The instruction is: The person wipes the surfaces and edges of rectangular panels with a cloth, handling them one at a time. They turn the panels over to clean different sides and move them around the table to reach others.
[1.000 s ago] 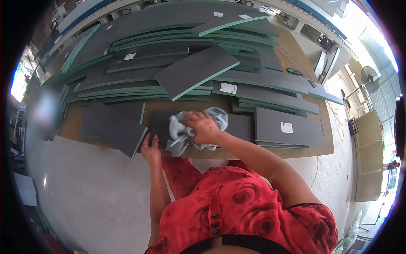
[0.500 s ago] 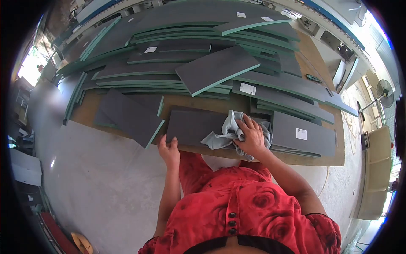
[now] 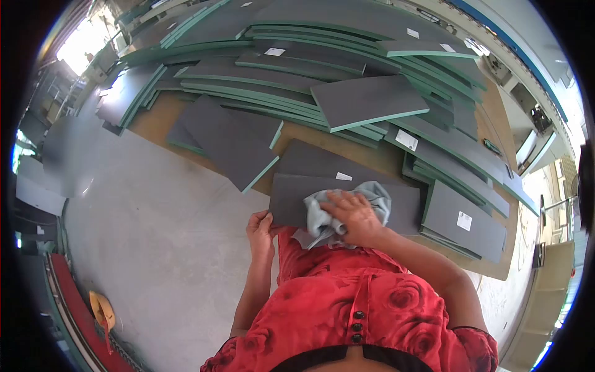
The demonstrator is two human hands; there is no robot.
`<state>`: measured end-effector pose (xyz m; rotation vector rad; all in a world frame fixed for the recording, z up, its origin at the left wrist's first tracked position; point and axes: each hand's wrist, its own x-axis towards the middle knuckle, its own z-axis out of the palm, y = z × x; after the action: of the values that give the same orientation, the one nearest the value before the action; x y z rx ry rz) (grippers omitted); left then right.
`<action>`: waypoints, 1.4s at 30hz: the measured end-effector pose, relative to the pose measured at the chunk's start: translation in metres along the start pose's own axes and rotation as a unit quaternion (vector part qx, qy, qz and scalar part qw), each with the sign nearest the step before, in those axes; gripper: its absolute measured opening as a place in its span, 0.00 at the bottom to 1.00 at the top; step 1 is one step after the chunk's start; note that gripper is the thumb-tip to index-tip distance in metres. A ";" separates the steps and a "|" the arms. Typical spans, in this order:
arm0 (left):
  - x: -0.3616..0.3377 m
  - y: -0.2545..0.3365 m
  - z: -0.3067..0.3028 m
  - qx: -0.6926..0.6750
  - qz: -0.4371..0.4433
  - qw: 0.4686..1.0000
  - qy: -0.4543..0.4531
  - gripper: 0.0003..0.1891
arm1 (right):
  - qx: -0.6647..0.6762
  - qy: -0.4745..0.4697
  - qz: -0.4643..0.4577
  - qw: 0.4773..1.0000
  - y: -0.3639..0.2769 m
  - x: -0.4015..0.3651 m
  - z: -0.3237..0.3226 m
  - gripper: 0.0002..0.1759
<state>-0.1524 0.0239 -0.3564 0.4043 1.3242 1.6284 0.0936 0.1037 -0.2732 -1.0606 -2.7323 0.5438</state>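
Observation:
A dark grey board (image 3: 286, 197) lies at the near edge of the table, in front of my body. My left hand (image 3: 261, 230) pinches its left end between thumb and fingers. On the board's upper face, my right hand (image 3: 354, 214) presses a bunched light grey-blue cloth (image 3: 317, 218), fingers bent over it. Part of the cloth hangs over the board's near edge. Just behind lies a second dark board (image 3: 310, 159) bearing a small white label (image 3: 344, 177); the front board covers part of it.
Stacks of dark boards with green edges (image 3: 266, 93) spread across the table (image 3: 155, 127). One board (image 3: 372, 102) lies askew on top. To the right are a labelled board (image 3: 455, 214) and a green-handled tool (image 3: 491, 146). A yellow object (image 3: 102, 310) is at lower left.
The front board has come nearer my body, and the labelled board behind it now shows. My left hand has closed on the board's end. The cloth has shifted along the board. The view has turned.

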 end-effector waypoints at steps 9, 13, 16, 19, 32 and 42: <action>-0.019 -0.019 -0.016 0.285 0.314 0.903 0.067 0.09 | 0.003 -0.044 -0.207 0.977 -0.051 0.088 0.040 0.37; -0.025 -0.017 -0.016 -0.111 0.025 0.994 0.010 0.10 | -0.014 -0.033 -0.166 0.986 -0.045 0.110 0.031 0.38; -0.026 -0.014 -0.014 -0.086 0.017 0.996 0.017 0.07 | 0.007 0.004 -0.090 0.996 -0.031 0.111 0.026 0.31; -0.027 -0.010 -0.011 -0.071 0.002 0.997 0.032 0.07 | 0.025 0.005 -0.026 0.999 0.002 0.103 0.023 0.29; 0.026 -0.051 -0.046 0.006 -0.086 0.992 -0.088 0.20 | -0.019 0.017 -0.107 0.994 -0.038 0.039 0.022 0.45; -0.007 0.012 0.001 0.057 -0.120 0.984 -0.117 0.25 | 0.018 0.054 -0.038 0.998 -0.012 0.056 0.030 0.39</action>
<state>-0.1535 0.0195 -0.3431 0.4704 1.2395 1.2695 0.0372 0.1251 -0.2957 -0.9440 -2.6460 0.5054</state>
